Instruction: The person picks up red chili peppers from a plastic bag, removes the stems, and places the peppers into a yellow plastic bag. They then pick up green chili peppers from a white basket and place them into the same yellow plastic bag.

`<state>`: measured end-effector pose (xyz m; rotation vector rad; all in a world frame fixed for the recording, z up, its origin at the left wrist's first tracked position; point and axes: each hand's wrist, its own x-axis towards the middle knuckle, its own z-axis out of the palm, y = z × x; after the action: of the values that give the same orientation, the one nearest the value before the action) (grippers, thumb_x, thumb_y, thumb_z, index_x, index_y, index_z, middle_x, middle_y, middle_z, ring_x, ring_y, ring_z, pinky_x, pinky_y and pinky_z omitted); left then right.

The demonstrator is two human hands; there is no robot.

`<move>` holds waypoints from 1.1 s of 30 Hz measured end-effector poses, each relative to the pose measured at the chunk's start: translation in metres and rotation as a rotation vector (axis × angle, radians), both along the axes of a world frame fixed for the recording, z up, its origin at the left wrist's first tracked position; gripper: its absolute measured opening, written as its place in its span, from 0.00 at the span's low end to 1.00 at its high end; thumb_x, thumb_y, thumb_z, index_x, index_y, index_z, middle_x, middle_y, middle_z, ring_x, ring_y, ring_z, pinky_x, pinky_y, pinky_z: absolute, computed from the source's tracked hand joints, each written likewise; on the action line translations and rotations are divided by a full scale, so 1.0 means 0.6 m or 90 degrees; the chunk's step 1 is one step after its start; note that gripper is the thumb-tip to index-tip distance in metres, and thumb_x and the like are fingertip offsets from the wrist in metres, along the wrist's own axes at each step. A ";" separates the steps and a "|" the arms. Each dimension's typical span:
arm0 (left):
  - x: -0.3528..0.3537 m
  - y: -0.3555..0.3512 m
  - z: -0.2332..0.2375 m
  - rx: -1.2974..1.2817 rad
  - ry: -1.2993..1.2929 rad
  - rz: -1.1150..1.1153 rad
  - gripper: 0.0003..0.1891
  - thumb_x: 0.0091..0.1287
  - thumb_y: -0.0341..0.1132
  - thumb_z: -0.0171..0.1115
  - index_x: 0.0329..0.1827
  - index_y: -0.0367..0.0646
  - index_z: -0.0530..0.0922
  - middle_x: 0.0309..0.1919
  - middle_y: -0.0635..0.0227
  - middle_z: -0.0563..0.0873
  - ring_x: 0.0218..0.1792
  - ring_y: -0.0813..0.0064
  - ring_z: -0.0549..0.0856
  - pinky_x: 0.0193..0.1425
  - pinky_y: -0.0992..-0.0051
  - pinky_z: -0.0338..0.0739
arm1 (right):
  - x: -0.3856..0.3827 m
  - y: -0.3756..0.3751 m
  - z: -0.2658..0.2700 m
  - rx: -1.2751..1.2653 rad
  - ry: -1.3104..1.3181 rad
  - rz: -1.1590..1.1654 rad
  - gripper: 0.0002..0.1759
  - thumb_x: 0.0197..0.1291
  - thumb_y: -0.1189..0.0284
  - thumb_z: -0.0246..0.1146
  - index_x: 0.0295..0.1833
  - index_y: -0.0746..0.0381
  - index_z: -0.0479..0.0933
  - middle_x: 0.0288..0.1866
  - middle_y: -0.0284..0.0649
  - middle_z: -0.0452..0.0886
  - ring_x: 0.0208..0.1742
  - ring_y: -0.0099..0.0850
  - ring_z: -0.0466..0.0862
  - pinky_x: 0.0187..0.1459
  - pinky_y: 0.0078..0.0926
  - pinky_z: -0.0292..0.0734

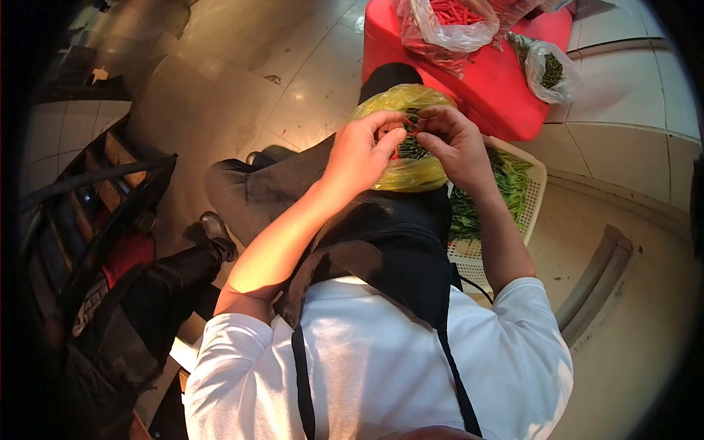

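A yellow plastic bag (411, 176) lies open on my lap, with dark green stem-like pieces (412, 147) inside. Above its opening, my left hand (367, 147) has thumb and fingers pinched near a thin red piece, which looks like a chili. My right hand (453, 143) faces it from the other side, its thumb and fingertips also pinched close to a small red piece (408, 126). The fingertips of both hands nearly meet over the bag. Exactly how each one grips the red pieces is too small to tell.
A red stool (506, 95) ahead holds clear bags of red chilies (453, 13) and dark green pieces (551, 72). Right of my lap is a white basket (539, 183) of leafy greens (506, 191). Another person's dark-clad leg (172, 286) is at left, near a metal rack (95, 176).
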<state>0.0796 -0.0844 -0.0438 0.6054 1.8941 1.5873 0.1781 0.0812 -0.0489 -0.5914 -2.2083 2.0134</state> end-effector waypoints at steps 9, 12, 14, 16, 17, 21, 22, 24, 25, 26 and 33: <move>-0.015 0.000 -0.037 0.119 -0.153 0.066 0.07 0.69 0.29 0.66 0.46 0.36 0.82 0.29 0.73 0.85 0.30 0.88 0.80 0.34 0.83 0.75 | 0.014 0.006 -0.011 0.241 -0.026 0.008 0.11 0.62 0.75 0.67 0.49 0.68 0.80 0.46 0.45 0.86 0.46 0.24 0.85 0.50 0.24 0.78; -0.012 -0.004 -0.019 0.117 -0.195 0.079 0.06 0.69 0.30 0.66 0.45 0.37 0.82 0.28 0.77 0.83 0.29 0.90 0.77 0.33 0.85 0.70 | 0.013 -0.004 -0.006 0.350 0.065 0.028 0.14 0.62 0.71 0.69 0.51 0.66 0.81 0.45 0.46 0.85 0.42 0.27 0.86 0.45 0.25 0.79; -0.009 -0.003 -0.018 0.142 -0.214 0.084 0.06 0.69 0.30 0.67 0.44 0.37 0.82 0.27 0.76 0.83 0.28 0.90 0.77 0.32 0.86 0.68 | 0.010 -0.014 0.009 0.269 0.054 0.009 0.13 0.61 0.71 0.69 0.50 0.66 0.82 0.42 0.46 0.85 0.39 0.31 0.85 0.42 0.26 0.79; -0.007 -0.005 -0.015 0.124 -0.212 0.069 0.07 0.69 0.30 0.67 0.44 0.36 0.81 0.28 0.75 0.83 0.29 0.90 0.78 0.33 0.85 0.70 | 0.009 -0.020 0.015 0.231 0.037 0.001 0.12 0.61 0.71 0.68 0.48 0.66 0.82 0.39 0.45 0.84 0.36 0.33 0.84 0.39 0.26 0.78; -0.007 -0.005 -0.015 0.116 -0.209 0.062 0.07 0.69 0.30 0.67 0.44 0.36 0.81 0.29 0.75 0.83 0.29 0.89 0.78 0.34 0.85 0.71 | 0.007 -0.021 0.016 0.236 0.028 0.002 0.11 0.62 0.71 0.68 0.47 0.66 0.82 0.38 0.44 0.84 0.34 0.33 0.83 0.38 0.26 0.78; -0.008 -0.004 -0.022 0.013 0.157 0.056 0.09 0.63 0.29 0.71 0.45 0.38 0.83 0.32 0.69 0.85 0.34 0.75 0.82 0.41 0.75 0.76 | 0.004 -0.018 0.015 0.303 0.033 -0.004 0.10 0.63 0.70 0.68 0.43 0.66 0.82 0.33 0.41 0.83 0.32 0.28 0.81 0.35 0.25 0.76; -0.014 -0.002 -0.003 0.007 0.338 0.038 0.09 0.62 0.29 0.71 0.45 0.39 0.84 0.33 0.67 0.86 0.35 0.71 0.83 0.44 0.72 0.77 | 0.004 -0.020 0.017 0.313 0.040 -0.004 0.09 0.64 0.71 0.67 0.43 0.67 0.82 0.33 0.40 0.83 0.32 0.26 0.81 0.35 0.25 0.76; -0.018 -0.002 0.006 -0.013 0.510 0.005 0.10 0.60 0.28 0.71 0.45 0.42 0.86 0.35 0.65 0.86 0.38 0.64 0.83 0.47 0.68 0.77 | 0.002 -0.021 0.022 0.334 0.056 -0.004 0.09 0.65 0.71 0.66 0.43 0.67 0.81 0.33 0.37 0.83 0.32 0.23 0.79 0.35 0.24 0.75; -0.019 -0.001 0.004 -0.025 0.502 -0.010 0.10 0.59 0.28 0.71 0.44 0.43 0.86 0.35 0.64 0.86 0.40 0.62 0.83 0.48 0.67 0.77 | 0.004 -0.020 0.016 0.240 0.052 -0.006 0.09 0.66 0.72 0.65 0.43 0.67 0.81 0.33 0.36 0.83 0.32 0.21 0.79 0.35 0.23 0.74; -0.020 0.001 0.003 -0.038 0.494 -0.026 0.11 0.58 0.28 0.71 0.44 0.44 0.87 0.36 0.64 0.86 0.41 0.59 0.83 0.49 0.66 0.77 | 0.007 -0.016 0.005 0.147 0.049 -0.007 0.08 0.66 0.72 0.64 0.43 0.67 0.81 0.34 0.35 0.83 0.33 0.20 0.78 0.35 0.23 0.74; -0.024 -0.004 -0.010 -0.049 0.213 -0.046 0.08 0.65 0.30 0.67 0.45 0.40 0.85 0.37 0.62 0.87 0.40 0.66 0.86 0.47 0.72 0.77 | 0.012 0.009 0.003 -0.037 0.066 -0.097 0.11 0.70 0.70 0.61 0.44 0.68 0.80 0.35 0.32 0.82 0.36 0.15 0.74 0.39 0.19 0.72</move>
<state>0.0649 -0.0866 -0.0498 0.9424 2.1339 1.4285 0.1851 0.0865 -0.0472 -0.6257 -1.9893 1.9899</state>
